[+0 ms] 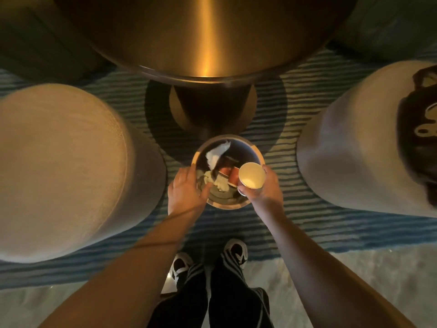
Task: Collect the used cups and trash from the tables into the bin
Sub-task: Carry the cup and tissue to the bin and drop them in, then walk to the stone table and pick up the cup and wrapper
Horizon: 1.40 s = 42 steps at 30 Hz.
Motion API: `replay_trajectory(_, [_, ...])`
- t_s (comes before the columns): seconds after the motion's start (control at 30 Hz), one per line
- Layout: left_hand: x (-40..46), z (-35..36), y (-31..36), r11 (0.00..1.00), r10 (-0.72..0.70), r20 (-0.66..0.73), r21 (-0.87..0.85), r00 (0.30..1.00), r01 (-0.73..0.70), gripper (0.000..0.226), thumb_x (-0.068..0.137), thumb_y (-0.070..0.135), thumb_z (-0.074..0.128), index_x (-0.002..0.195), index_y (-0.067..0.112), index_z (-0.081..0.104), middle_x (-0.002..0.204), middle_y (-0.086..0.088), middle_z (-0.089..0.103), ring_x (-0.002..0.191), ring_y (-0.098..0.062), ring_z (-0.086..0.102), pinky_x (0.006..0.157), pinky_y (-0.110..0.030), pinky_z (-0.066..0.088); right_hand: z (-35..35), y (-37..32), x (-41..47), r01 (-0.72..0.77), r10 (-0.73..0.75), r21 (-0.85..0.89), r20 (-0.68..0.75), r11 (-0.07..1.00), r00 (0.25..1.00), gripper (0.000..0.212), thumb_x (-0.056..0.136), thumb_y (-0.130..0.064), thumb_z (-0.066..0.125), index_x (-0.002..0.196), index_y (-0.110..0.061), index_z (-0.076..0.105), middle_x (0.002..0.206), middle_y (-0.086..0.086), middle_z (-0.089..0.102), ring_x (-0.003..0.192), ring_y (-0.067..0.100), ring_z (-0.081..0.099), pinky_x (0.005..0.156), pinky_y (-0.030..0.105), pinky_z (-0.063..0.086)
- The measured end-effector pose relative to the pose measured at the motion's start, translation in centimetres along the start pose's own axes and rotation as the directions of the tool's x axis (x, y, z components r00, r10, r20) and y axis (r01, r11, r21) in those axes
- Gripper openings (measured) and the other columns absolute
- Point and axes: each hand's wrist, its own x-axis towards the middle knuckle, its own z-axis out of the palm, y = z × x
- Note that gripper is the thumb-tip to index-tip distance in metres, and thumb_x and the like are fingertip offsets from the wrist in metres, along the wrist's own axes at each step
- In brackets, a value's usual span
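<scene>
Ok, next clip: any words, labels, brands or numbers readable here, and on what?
None can be read.
Dark bag on the right seat: pale lettering, cut off by the frame edge and blurred, unreadable.
Shoes: white marks, no legible text.
Cup in the right hand, orange cups in the bin: no print visible.

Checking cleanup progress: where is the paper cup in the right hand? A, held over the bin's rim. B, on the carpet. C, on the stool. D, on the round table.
A: the right hand holds the paper cup upright above the bin edge.
</scene>
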Motion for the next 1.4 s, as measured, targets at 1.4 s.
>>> replay_trajectory(1.4, [-40.3, -43.2, -34.6, 0.690, -0.711, -0.495, -0.354, 0.500, 0.632, 0.071, 0.090, 0.061, 0.033, 0.144, 0.015, 0.031, 0.148, -0.006, 0.037, 0.139, -0.022, 0.027, 0.113, -0.046, 0.022, 24.4, -45.9, -44.7, 0.927, -0.721, 0.056, 0.646, 0.371, 0.250, 0.062, 0.094, -0.048, 0.045, 0.148, -0.023, 0.026, 0.155, 0.001, 0.027, 0.142, 0.016, 0.024, 0.110, 0.027, 0.019])
